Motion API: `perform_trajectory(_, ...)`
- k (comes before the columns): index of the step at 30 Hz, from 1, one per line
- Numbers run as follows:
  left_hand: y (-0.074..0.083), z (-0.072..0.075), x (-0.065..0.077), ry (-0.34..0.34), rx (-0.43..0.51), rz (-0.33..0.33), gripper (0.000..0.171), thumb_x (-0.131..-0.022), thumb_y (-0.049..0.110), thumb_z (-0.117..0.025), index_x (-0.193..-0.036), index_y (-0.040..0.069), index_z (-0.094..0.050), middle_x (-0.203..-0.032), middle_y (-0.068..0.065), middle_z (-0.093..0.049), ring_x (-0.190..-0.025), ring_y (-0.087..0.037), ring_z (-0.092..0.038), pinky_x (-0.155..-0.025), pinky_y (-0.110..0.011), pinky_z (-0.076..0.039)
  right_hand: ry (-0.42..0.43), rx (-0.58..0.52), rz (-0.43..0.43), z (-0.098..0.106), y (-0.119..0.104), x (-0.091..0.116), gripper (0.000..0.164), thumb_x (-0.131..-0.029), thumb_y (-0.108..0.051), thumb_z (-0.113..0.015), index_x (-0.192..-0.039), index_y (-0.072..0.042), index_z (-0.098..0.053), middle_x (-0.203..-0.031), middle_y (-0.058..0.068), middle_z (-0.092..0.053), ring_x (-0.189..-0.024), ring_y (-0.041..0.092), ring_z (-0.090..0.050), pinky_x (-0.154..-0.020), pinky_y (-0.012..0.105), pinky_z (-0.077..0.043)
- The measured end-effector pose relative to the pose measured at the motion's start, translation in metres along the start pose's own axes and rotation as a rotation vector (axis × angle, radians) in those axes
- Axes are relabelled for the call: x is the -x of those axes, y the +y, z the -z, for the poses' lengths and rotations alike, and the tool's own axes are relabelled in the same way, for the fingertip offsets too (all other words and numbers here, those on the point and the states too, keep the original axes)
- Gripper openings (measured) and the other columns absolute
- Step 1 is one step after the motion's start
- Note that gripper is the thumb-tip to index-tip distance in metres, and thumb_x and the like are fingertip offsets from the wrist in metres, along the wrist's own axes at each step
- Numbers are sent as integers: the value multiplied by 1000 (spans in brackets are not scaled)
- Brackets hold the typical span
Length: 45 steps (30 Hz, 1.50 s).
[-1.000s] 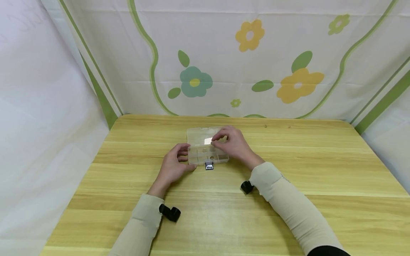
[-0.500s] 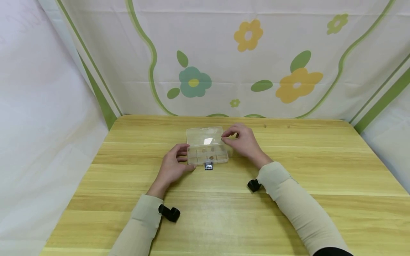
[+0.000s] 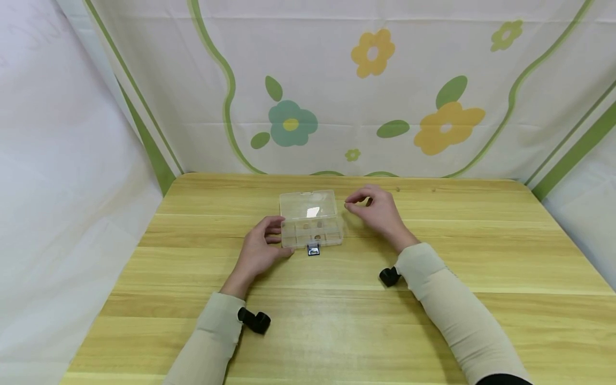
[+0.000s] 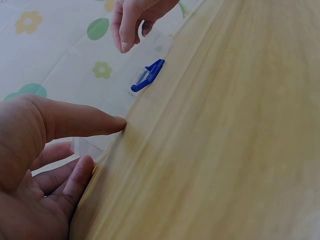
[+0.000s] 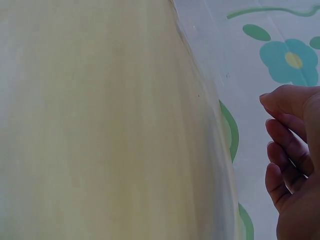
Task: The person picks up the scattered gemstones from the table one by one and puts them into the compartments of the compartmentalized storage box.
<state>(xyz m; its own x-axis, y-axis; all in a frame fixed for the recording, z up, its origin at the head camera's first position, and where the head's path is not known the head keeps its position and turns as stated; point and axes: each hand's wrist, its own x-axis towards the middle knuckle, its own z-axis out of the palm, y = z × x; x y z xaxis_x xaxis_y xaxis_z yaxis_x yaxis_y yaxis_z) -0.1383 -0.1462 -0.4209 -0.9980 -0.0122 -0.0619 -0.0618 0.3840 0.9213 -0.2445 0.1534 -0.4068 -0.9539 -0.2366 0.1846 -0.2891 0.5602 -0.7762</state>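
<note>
A clear plastic compartment box (image 3: 302,239) lies on the table with its lid (image 3: 308,205) folded back and a blue latch (image 3: 314,249) at the front. A few small pieces sit in its compartments. My left hand (image 3: 260,247) grips the box's left end, thumb at the front edge and fingers at the back corner. To the right of the lid, my right hand (image 3: 377,211) is raised with thumb and index fingertips together and the other fingers curled. I cannot tell whether something tiny sits in that pinch. In the left wrist view the blue latch (image 4: 148,76) stands out beyond the thumb.
The wooden table (image 3: 313,331) reaches back to a white cloth (image 3: 332,85) printed with flowers, which hangs behind it. Another white cloth (image 3: 72,203) hangs at the left side. Black wrist cameras (image 3: 255,321) stick out from both sleeves.
My right hand has moved away from over the box, rightward past the lid, its thumb and index finger still together. My left hand and the box have stayed in place.
</note>
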Motion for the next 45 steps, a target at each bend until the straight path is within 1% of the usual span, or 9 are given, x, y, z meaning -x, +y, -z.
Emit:
perform_trajectory(7,1,0,1,-2,4,4,77,-78,-5,-90,-148,8,-59,-139,-18,-64,-124,-33,-65,-111,-46,-59,14,-10,-26,6,8,-2,10,-96,-21,-82,-103,-14,-83,-111,7,-76,-106,26,-66,-85,34,-52)
perform_trajectory(15,1,0,1,-1,6,6,77,-78,-5,-90,-148,8,-59,-139,-18,-64,-124,-33,-65,-111,-46,-59,13,3,-64,14,14,-1,15,-97,-26,-81,-107,-14,-83,-115,7,-76,-108,26,-64,-90,36,-51)
perform_trajectory(21,2,0,1,3,6,4,77,-78,-5,-90,-148,7,-59,-139,-19,-64,-123,-33,-65,-110,-46,-59,-25,-5,-58,20,17,0,23,-96,-35,-82,-108,-16,-83,-117,5,-75,-110,26,-64,-91,39,-55)
perform_trajectory(27,2,0,1,1,6,5,78,-78,-5,-90,-148,8,-59,-139,-18,-64,-123,-33,-65,-110,-46,-59,-83,-8,-60,25,20,0,30,-96,-42,-81,-113,-17,-82,-121,5,-75,-110,24,-66,-93,39,-57)
perform_trajectory(32,1,0,0,-2,8,3,78,-79,-6,-90,-148,8,-58,-139,-19,-64,-124,-33,-65,-110,-45,-59,-103,-9,-99,30,24,0,40,-93,-48,-83,-117,-17,-82,-123,5,-76,-109,26,-69,-94,40,-59)
perform_trajectory(37,1,0,0,-2,6,2,77,-79,-5,-90,-149,8,-58,-139,-19,-64,-123,-33,-66,-110,-46,-59,-116,-8,-140,36,29,2,46,-92,-51,-84,-123,-16,-80,-129,8,-74,-110,29,-70,-92,36,-60)
perform_trajectory(41,1,0,0,-2,9,3,77,-79,-5,-90,-149,8,-58,-139,-19,-64,-123,-34,-66,-111,-46,-59,-107,-6,-151,40,33,3,46,-92,-47,-85,-124,-15,-80,-132,9,-73,-111,30,-71,-89,33,-62)
perform_trajectory(45,2,1,1,-4,20,4,77,-79,-6,-89,-149,7,-58,-140,-19,-63,-124,-34,-65,-111,-46,-58,-90,-4,-170,43,35,4,47,-90,-48,-87,-123,-15,-80,-132,9,-73,-111,30,-72,-86,28,-62)
